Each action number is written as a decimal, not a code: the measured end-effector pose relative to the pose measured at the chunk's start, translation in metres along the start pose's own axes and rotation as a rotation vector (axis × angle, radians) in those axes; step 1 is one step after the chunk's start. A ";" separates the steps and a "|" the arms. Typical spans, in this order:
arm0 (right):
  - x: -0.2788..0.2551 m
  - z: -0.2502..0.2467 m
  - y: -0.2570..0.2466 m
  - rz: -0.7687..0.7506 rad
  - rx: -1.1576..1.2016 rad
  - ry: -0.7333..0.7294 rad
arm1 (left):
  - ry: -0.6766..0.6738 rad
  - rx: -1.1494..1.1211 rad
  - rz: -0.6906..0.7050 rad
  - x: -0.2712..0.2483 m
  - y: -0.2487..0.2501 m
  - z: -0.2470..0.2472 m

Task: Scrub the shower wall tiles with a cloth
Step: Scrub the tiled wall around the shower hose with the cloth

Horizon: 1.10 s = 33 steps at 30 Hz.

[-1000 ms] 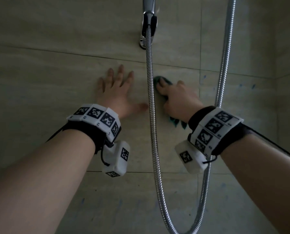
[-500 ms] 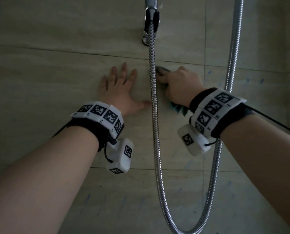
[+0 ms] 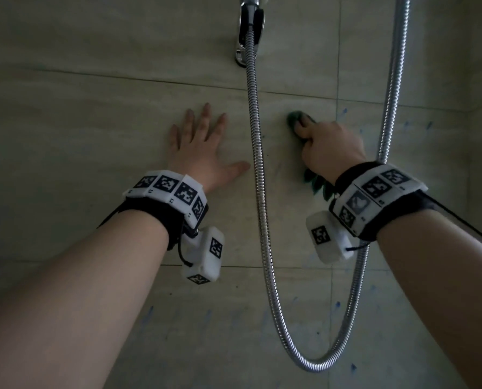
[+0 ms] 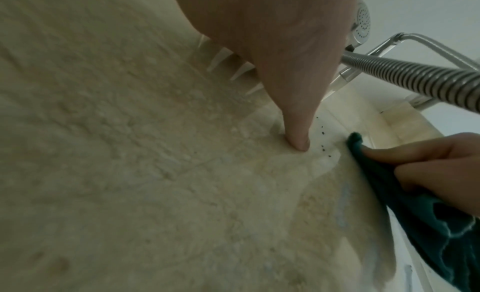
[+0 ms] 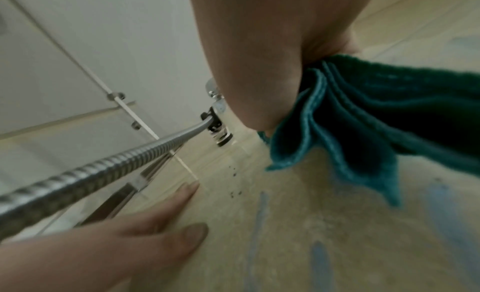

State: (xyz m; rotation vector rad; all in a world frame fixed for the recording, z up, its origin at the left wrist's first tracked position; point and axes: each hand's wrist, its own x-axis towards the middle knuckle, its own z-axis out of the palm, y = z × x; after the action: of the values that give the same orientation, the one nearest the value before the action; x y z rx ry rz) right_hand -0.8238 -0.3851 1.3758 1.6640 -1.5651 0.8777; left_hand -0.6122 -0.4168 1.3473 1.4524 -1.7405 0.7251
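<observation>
The left hand [image 3: 203, 153] lies flat on the wall [image 3: 65, 136], fingers straight and spread, thumb stretched out toward the hose [image 3: 258, 169], its tip just short of it. From the left wrist view the thumb tip presses on the tile, with a few dark specks [image 4: 323, 140] on the wall just beyond it.

The right hand [image 3: 332, 147] is on the far side of the hose from the left one, at about the same height. Its fingers are curled round a teal cloth [image 3: 317, 183] and press it against the wall. A bit of cloth shows past the fingertips, and folded ends hang out below the heel of the hand, by the wrist. In the right wrist view the folds [image 5: 363, 122] bunch out from under the palm and fan down over the tile.

The hose runs down between the two hands from a chrome fitting [image 3: 248, 29] above them, loops low under the right forearm, and climbs again behind the right wrist. Faint blue smears [image 5: 259, 210] mark the tile below and to the right of the right hand. A grout line crosses the wall just above both hands.
</observation>
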 end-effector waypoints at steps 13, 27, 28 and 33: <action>0.024 -0.002 -0.024 -0.103 0.069 0.071 | 0.049 0.030 0.021 0.000 -0.003 0.009; -0.014 0.004 -0.031 -0.465 0.012 -0.230 | -0.068 0.056 0.028 -0.001 -0.002 -0.001; -0.017 0.004 -0.029 -0.468 -0.004 -0.241 | -0.080 0.057 0.031 -0.002 -0.002 -0.001; -0.022 0.002 -0.020 -0.508 -0.198 -0.182 | -0.120 0.043 0.025 -0.003 0.000 -0.004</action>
State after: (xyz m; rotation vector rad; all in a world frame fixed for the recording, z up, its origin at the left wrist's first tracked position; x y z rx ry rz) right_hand -0.8045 -0.3741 1.3554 1.9080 -1.2031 0.3064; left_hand -0.6113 -0.4117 1.3471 1.5331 -1.8468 0.7050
